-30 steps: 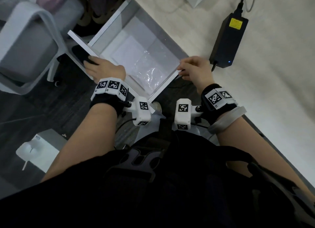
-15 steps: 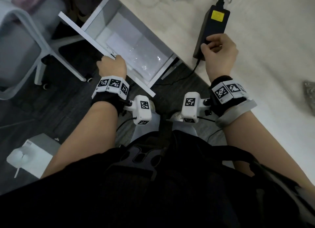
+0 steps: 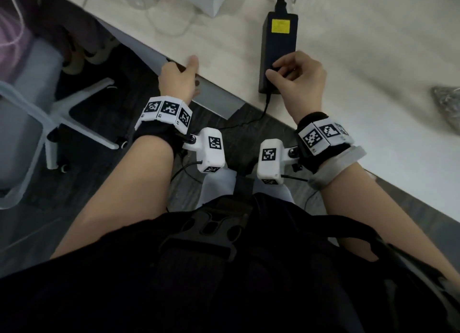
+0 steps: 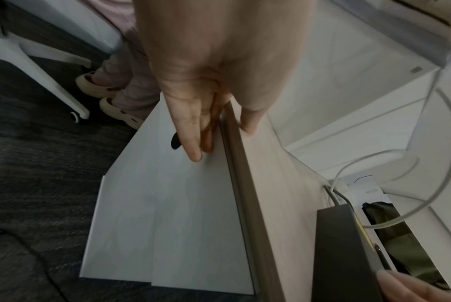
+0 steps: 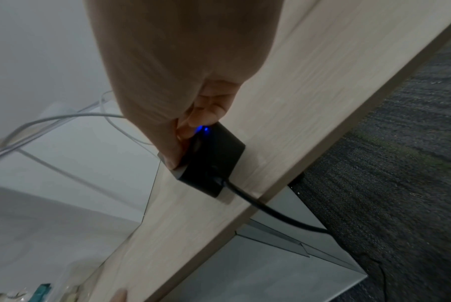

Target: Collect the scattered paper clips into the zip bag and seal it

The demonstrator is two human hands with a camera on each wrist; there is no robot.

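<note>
The person's left hand lies at the front edge of the pale wood-grain table, its straight fingers flat against the white drawer front just below the tabletop and its thumb resting on top of the edge; it holds nothing. The drawer front sits flush under the table. The right hand is curled over the near end of a long black rectangular power adapter with a yellow label, which lies on the table; in the right wrist view the thumb and fingers pinch the adapter's end beside a small lit blue light. A black cable runs from that end over the table edge toward the dark floor. At the far right edge of the head view a crumpled, glinting clear plastic bag lies on the table, well apart from both hands; its contents are too blurred to tell. A white office chair base stands on the floor to the left.
</note>
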